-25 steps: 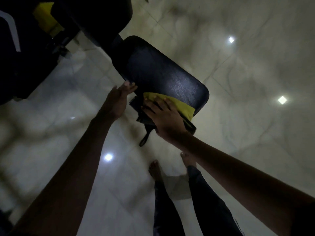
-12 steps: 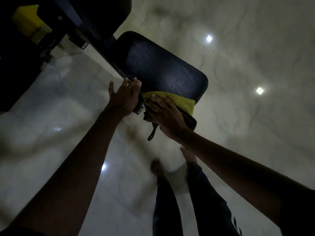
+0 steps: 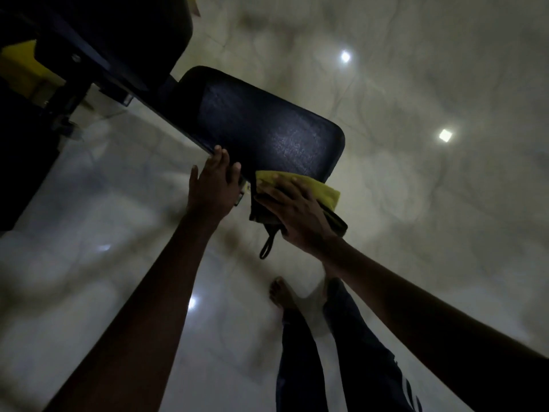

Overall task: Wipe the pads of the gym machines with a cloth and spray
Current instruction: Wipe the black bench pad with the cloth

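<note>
Dim light. Small pale tag (image 3: 243,190) at the near corner of the dark pad (image 3: 267,129), print unreadable. Yellow cloth (image 3: 322,188) lies on the pad's near edge, under the right hand (image 3: 294,212): fingers straight, spread, pressing it flat. A dark fold with a loop (image 3: 267,246) hangs below that palm. Left hand (image 3: 212,185) just beside it, fingers straight, tips touching the pad's left edge, holding nothing. Bare feet (image 3: 282,292) on the glossy floor (image 3: 416,233) below

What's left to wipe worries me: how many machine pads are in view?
2. One dark blue pad at centre, yellow cloth on its near edge; a darker pad, cropped, at top left. Others may be out of frame.
</note>
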A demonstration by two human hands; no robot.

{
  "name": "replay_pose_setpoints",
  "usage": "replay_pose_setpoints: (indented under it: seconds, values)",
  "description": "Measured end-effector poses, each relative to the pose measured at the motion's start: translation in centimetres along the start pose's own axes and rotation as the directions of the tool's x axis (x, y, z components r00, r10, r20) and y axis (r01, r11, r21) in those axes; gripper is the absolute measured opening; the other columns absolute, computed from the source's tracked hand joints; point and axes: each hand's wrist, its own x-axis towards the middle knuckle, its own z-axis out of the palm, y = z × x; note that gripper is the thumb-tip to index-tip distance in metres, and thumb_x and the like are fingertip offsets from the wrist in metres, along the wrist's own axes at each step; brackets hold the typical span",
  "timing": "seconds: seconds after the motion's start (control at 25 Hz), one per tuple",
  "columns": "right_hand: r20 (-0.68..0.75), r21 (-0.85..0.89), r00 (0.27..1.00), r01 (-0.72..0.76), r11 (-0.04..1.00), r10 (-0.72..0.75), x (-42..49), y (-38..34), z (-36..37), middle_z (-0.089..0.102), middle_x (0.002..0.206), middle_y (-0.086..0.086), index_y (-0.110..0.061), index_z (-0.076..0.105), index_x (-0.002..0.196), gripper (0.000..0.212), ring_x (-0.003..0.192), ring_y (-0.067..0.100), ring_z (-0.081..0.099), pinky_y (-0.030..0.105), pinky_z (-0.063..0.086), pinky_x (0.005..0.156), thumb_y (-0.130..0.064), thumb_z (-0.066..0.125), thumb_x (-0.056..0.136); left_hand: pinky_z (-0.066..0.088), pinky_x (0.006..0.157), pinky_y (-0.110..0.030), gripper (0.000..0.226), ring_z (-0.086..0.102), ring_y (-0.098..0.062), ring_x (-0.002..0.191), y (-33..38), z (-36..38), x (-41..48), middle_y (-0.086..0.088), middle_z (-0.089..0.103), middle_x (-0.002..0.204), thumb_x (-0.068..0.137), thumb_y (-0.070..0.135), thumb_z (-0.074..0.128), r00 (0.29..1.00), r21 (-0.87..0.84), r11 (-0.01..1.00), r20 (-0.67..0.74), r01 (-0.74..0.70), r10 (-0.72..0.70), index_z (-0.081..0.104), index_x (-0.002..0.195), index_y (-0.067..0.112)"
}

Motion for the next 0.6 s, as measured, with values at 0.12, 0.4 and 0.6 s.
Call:
replay_pose_setpoints:
  seconds: [0.12,0.4,0.6]
  values:
    - [-0.048,0.051,0.999,0.001,0.999,0.001,-3.0,1.7,0.9,0.026,0.165,-0.002,-0.026,0.042,0.154,0.090,0.155,0.026,0.018,0.044,0.002,0.126,-0.016,0.075,0.071,0.008,0.122,-0.048,0.058,0.022,-0.023,0.151,0.1,0.1,-0.1,-0.009,0.022,0.164,0.107,0.042,0.035,0.998,0.037,0.999,-0.061,-0.004,0.006,0.034,0.153,0.008]
    - [-0.151,0.590,0.853,-0.327,0.738,0.499,-4.3,1.6,2.4,0.027,0.165,0.006,-0.022,0.044,0.150,0.069,0.157,0.025,0.012,0.044,0.018,0.125,-0.017,0.070,0.087,0.033,0.116,-0.044,0.072,0.033,-0.035,0.144,2.1,1.3,-0.5,-0.015,0.026,0.161,0.095,0.036,0.063,0.985,-0.060,0.998,-0.172,0.026,-0.036,0.033,0.152,0.003]
    - [-0.041,0.821,0.618,-0.427,0.379,0.785,-1.6,2.2,0.9,0.023,0.167,0.005,-0.018,0.040,0.154,0.070,0.156,0.020,0.014,0.033,0.022,0.124,-0.006,0.066,0.090,0.025,0.120,-0.037,0.059,0.025,-0.024,0.149,3.6,3.0,-0.9,-0.010,0.032,0.160,0.098,0.017,0.060,0.974,-0.109,0.976,-0.151,-0.189,0.172,0.038,0.151,0.006]
